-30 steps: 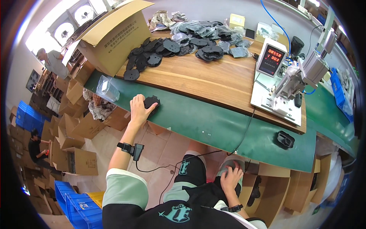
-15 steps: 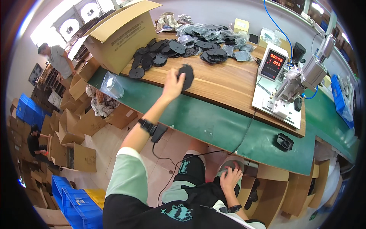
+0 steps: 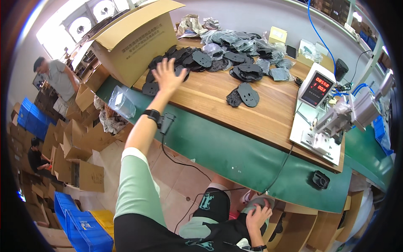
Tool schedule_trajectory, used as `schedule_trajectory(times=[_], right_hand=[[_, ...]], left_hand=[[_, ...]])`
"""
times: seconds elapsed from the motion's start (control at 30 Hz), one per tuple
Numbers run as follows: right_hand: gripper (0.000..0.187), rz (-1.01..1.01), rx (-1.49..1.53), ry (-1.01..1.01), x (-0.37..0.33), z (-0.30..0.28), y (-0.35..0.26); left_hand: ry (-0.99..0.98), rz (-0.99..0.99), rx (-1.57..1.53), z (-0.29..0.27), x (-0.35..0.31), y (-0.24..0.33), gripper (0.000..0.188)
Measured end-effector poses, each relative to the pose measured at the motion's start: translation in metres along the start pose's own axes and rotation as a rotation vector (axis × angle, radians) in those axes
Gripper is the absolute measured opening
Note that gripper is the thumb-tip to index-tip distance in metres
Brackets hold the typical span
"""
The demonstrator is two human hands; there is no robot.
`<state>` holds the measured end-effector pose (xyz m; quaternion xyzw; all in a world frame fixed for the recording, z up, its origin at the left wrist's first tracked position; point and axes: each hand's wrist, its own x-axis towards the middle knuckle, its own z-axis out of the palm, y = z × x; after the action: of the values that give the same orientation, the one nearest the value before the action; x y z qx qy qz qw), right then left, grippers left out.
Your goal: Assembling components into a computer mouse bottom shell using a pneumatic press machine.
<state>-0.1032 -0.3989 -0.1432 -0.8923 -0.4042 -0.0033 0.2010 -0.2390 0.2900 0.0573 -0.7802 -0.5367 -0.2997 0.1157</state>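
Over the near edge of a heap of flat black oval plates (image 3: 202, 59), my left hand (image 3: 168, 79) is held with its fingers spread and nothing in it. Whether it touches the plates beneath cannot be made out. A smooth black plate with small holes (image 3: 249, 95) lies on the wooden board (image 3: 201, 98), overlapping a darker, rougher-looking black piece (image 3: 233, 98). My right hand (image 3: 258, 216) rests on my thigh, fingers loosely apart, holding nothing.
A tall cardboard box (image 3: 136, 44) stands left of the heap. At the right is a metal press (image 3: 357, 111) with a display unit (image 3: 317, 87). A black holder (image 3: 320, 179) sits on the green table (image 3: 218, 147). Two people are among boxes at the left.
My left hand has let go of the black plate, which now lies on the board, and has moved left to the heap. My right hand stays on my thigh. The view has shifted slightly.
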Motion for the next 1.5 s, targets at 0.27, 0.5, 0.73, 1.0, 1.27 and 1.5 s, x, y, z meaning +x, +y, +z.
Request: schedule_trajectory(times=[0.27,0.5,0.73,1.0,1.27,1.5], right_hand=[[0.030,0.098,-0.095,-0.014,-0.008,0.010,0.018],[0.033,0.231,-0.234,-0.136,0.007,-0.017,-0.002],[0.032,0.201,-0.180,-0.129,0.009,-0.005,-0.001],[0.020,0.111,-0.092,0.001,0.003,0.000,0.002],[0.017,0.067,-0.018,0.032,0.003,-0.010,-0.007],[0.016,0.018,0.007,0.074,0.000,-0.006,-0.009]], left_hand=[[-0.376,-0.349,0.076,0.042,0.079,-0.117,0.109],[-0.351,-0.273,-0.137,0.102,0.110,-0.174,0.102],[-0.328,-0.181,-0.198,0.108,0.096,-0.137,0.094],[-0.352,-0.124,-0.205,0.093,0.060,-0.044,0.088],[-0.429,-0.242,-0.190,0.071,0.019,0.067,0.100],[-0.421,-0.467,-0.364,0.050,-0.016,0.172,0.116]])
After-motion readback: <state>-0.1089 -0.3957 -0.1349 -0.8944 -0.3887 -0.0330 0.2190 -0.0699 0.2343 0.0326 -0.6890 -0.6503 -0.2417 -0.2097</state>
